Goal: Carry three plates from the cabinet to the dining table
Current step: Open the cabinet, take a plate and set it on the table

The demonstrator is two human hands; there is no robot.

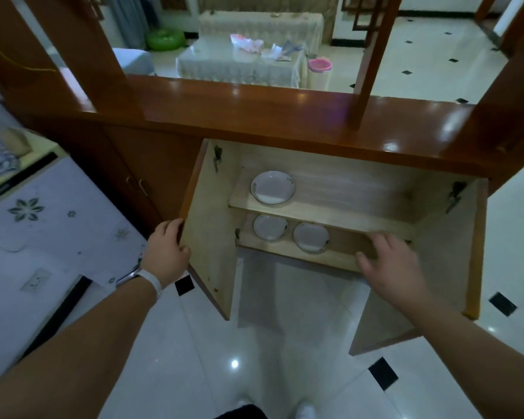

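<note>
The wooden cabinet [330,213] stands with both doors swung open. One white plate [273,187] lies on its upper shelf. Two smaller white plates, a left plate [270,227] and a right plate [311,237], sit side by side on the lower shelf. My left hand [167,247] grips the edge of the left cabinet door [209,231]. My right hand [387,261] hovers with spread fingers at the front of the lower shelf, right of the two plates, holding nothing.
A table with a flowered cloth [43,237] is close on my left. The right cabinet door [448,258] juts out toward me. Beyond the glossy cabinet top [285,113] is a lace-covered table [242,65]. White tiled floor [254,358] lies underfoot.
</note>
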